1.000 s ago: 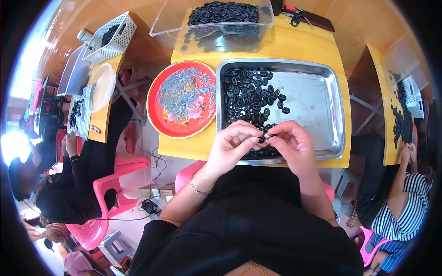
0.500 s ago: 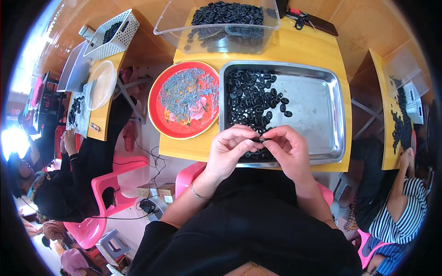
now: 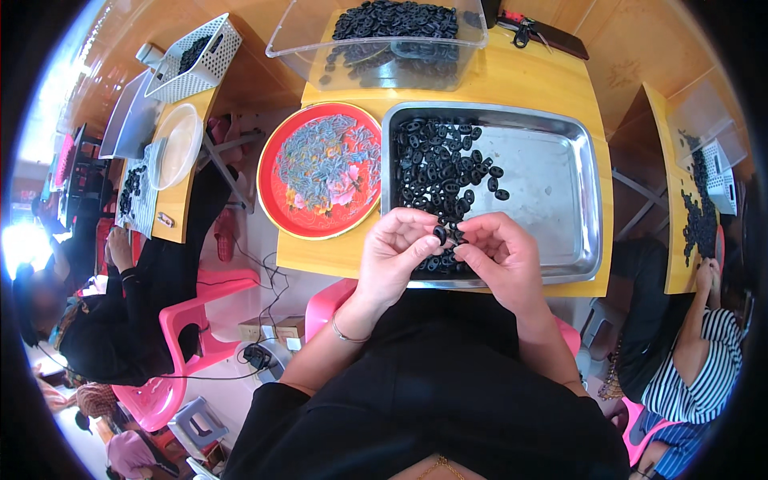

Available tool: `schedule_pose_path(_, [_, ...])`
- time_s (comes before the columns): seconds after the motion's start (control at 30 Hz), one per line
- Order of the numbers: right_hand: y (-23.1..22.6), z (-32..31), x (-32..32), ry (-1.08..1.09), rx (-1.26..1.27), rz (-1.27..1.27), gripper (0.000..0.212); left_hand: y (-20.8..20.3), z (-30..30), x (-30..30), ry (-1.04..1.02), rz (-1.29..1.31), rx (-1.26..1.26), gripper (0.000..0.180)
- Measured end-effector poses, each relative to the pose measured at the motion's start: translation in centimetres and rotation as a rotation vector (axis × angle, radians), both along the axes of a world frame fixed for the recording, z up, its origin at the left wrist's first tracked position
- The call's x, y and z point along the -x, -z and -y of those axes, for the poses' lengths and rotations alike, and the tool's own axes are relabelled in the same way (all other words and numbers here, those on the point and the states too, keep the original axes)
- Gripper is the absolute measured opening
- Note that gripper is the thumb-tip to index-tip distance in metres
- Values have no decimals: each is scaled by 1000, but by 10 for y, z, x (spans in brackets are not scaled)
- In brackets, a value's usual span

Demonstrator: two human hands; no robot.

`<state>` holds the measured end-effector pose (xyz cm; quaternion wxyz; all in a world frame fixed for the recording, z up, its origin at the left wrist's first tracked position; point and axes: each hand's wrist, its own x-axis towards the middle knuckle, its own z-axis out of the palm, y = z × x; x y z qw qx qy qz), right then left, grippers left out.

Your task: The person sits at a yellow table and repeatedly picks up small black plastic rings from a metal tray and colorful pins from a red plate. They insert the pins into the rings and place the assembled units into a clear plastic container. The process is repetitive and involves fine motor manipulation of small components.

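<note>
Both my hands meet over the near edge of a steel tray (image 3: 560,244). Between the thumb and forefinger of my left hand (image 3: 396,250) is a small black oval piece (image 3: 440,234). My right hand (image 3: 506,254) pinches close beside it; what lies between those fingertips is too small to make out. Many black two-holed oval pieces (image 3: 432,164) are heaped in the tray's left half, and a few lie loose toward its middle. To the left sits a round red flowered tray (image 3: 276,204) with many small slim grey pieces (image 3: 320,144) scattered on it.
A clear plastic bin (image 3: 296,48) of black pieces stands behind the trays. A dark flat case (image 3: 560,42) with a small tool lies at the back right. People work at side tables left and right. Pink chairs (image 3: 212,320) and cables are at the left.
The black piece in my left fingers now shows more plainly, turned upright. My hands have shifted up slightly, with the fingertips a little farther apart.
</note>
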<state>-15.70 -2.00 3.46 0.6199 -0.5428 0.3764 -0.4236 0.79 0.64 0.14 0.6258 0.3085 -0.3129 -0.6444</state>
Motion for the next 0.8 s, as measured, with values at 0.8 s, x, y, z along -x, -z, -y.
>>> schedule_pose_path(0.8, [7,1,0,74,194,-124,14,-4,-2,-4,26,79,23,20])
